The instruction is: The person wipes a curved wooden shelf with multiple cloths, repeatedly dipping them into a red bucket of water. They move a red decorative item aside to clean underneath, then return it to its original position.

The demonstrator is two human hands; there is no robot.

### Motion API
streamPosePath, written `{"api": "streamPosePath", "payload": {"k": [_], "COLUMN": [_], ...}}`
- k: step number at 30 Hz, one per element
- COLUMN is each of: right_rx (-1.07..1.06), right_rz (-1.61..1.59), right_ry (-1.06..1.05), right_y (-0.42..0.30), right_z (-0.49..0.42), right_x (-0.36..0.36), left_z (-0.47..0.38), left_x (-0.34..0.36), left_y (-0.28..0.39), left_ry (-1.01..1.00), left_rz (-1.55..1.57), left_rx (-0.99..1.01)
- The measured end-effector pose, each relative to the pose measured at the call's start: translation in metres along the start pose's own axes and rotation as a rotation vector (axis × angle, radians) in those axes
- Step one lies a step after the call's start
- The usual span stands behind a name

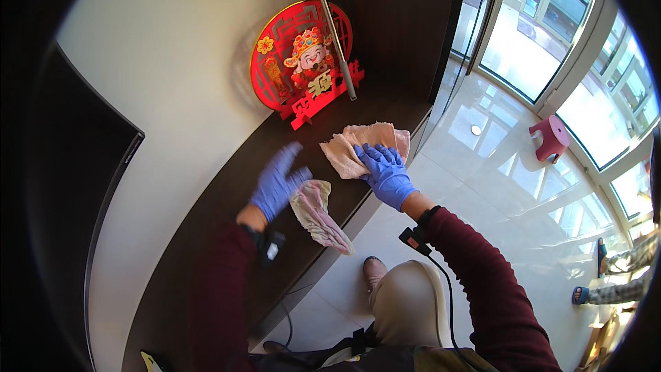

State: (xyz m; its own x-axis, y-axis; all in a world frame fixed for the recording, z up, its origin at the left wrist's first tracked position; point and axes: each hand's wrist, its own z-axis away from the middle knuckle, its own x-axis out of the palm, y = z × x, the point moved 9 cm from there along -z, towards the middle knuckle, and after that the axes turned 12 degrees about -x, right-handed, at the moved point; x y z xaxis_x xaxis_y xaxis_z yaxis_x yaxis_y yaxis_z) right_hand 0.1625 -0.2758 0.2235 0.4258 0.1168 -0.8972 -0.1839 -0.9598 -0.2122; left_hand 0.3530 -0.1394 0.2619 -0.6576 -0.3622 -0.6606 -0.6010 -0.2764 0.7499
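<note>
My right hand, in a blue disposable glove, presses flat on a folded peach cloth at the edge of a dark wooden cabinet top. Slightly blurred, my left hand wears a matching glove; its fingers are apart and hold nothing. Just right of and below it lies a crumpled cream and pink cloth, partly over the cabinet's front edge. Beyond both hands stands a round red and gold ornament with a smiling figure on it. A metal pole crosses in front of the ornament.
A black television is at the left by the pale wall. Right of the cabinet are glass doors and a pink plastic stool on the shiny tiled floor. Another person's legs show at the far right.
</note>
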Motion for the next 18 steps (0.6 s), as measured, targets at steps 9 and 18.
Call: {"api": "streamPosePath", "payload": {"k": [9,18], "right_rx": [0.020,-0.006], "right_rz": [-0.001,0.059], "right_ry": [-0.027,-0.118], "right_y": [-0.004,-0.018], "right_z": [-0.003,-0.010], "right_x": [-0.008,0.005], "left_z": [0.130,0.200], "left_x": [0.079,-0.052], "left_y": [0.014,-0.061], "left_ry": [-0.090,0.335], "left_rz": [-0.726,-0.465], "left_rx": [0.071,-0.086]}}
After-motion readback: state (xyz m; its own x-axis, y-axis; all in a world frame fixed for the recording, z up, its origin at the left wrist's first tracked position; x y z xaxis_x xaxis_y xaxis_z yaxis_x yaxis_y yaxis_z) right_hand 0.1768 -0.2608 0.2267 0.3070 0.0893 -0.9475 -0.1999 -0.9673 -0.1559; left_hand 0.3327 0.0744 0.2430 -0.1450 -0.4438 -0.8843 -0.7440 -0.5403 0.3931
